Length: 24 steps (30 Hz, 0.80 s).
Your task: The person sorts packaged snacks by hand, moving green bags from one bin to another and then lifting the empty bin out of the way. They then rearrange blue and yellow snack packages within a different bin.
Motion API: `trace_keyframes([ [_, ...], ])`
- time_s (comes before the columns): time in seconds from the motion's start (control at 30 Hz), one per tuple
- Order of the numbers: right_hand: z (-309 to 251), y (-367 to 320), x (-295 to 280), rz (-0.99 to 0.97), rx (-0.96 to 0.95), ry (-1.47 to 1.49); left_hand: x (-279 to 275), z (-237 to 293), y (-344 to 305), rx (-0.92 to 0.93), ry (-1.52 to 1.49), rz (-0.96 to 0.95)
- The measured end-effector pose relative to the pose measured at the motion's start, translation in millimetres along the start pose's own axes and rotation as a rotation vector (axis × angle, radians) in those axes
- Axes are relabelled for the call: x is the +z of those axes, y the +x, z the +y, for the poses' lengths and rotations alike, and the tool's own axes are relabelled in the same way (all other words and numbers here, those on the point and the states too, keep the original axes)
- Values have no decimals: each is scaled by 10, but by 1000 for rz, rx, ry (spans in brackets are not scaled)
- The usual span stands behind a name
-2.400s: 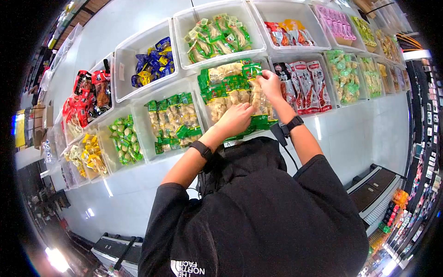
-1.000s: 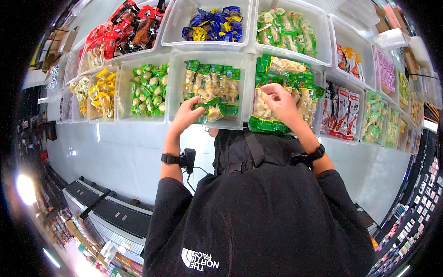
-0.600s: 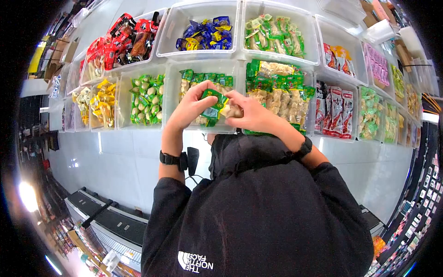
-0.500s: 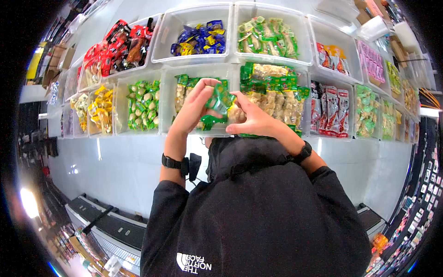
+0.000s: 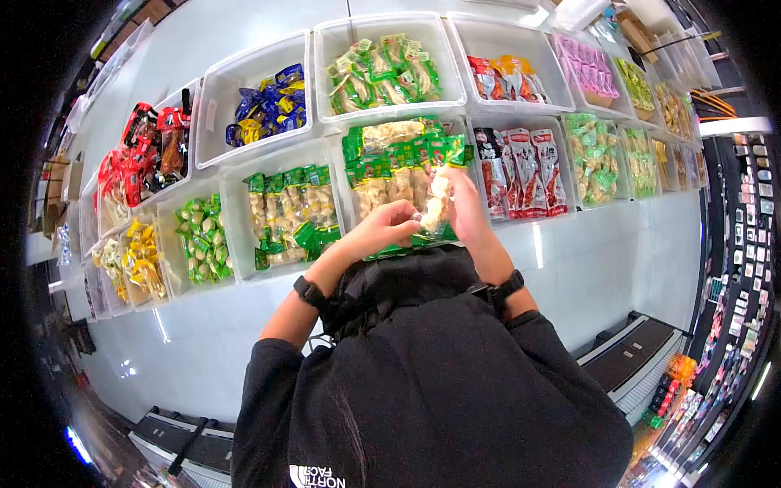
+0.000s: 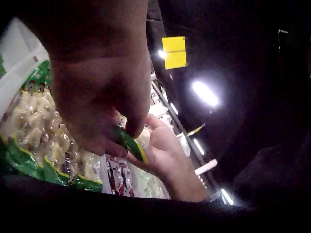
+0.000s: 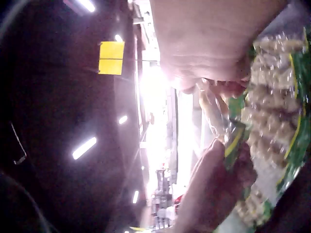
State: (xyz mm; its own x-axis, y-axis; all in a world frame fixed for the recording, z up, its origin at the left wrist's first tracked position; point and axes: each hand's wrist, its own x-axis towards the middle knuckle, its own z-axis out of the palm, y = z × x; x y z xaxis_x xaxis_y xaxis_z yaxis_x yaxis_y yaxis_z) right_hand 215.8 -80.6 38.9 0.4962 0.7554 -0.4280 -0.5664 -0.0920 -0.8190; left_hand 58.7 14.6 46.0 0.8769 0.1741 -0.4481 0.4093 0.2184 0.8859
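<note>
The left hand pinches the near end of a long snack bag; the right hand grips it farther up. It points mostly forward, above other bags.

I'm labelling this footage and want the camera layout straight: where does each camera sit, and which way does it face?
Head: on the head, facing forward and down over the bins; left hand, right hand and black shirt show.
Left wrist: on that wrist, looking past the near left hand toward the packet; the right hand shows beyond.
Right wrist: on that wrist, looking past the near right hand toward the packet; the left hand shows beyond.
Shared: both wrist views show the packet and a yellow panel.
</note>
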Motion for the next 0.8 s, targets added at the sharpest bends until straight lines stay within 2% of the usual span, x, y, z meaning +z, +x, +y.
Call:
trace_keyframes([
  [0.03,21,-3,-55,11,-36,-133,4,48,-8,-36,4,-2],
  [0.07,70,46,-122,13,-35,-129,6,-12,75,-39,6,-3],
  [0.13,137,88,-264,189,-13,-58,87,-219,294,357,227,66],
  [0.2,27,176,-326,213,-75,53,110,-259,389,339,261,53],
  [0.27,16,257,-373,243,-91,63,209,-86,420,194,322,114],
  [0.33,-93,349,-358,250,-119,34,325,-128,650,201,220,171],
  [0.4,-189,576,-350,266,-176,-71,360,-71,718,67,-327,209],
  [0.47,-174,657,-396,274,-207,-136,363,-46,754,89,-328,202],
  [0.5,-139,714,-418,276,-198,-138,367,-5,767,4,-297,267],
  [0.53,-124,779,-446,274,-217,-211,388,41,787,-74,-261,330],
  [0.57,-94,861,-464,270,-231,-283,417,48,804,-76,-265,330],
  [0.6,87,1087,-625,388,-344,-633,451,25,808,19,-150,425],
  [0.63,51,1080,-613,391,-357,-717,475,19,839,124,-26,515],
  [0.67,25,1073,-599,389,-363,-803,486,0,858,120,-31,518],
  [0.7,-20,1068,-570,384,-358,-806,488,-68,901,167,78,438],
  [0.73,-84,1069,-536,348,-363,-947,497,-133,944,215,188,356],
  [0.77,-128,1068,-511,309,-368,-1087,537,-201,983,278,237,384],
  [0.8,-104,1110,-558,302,-364,-1091,567,-219,1005,274,231,389],
])
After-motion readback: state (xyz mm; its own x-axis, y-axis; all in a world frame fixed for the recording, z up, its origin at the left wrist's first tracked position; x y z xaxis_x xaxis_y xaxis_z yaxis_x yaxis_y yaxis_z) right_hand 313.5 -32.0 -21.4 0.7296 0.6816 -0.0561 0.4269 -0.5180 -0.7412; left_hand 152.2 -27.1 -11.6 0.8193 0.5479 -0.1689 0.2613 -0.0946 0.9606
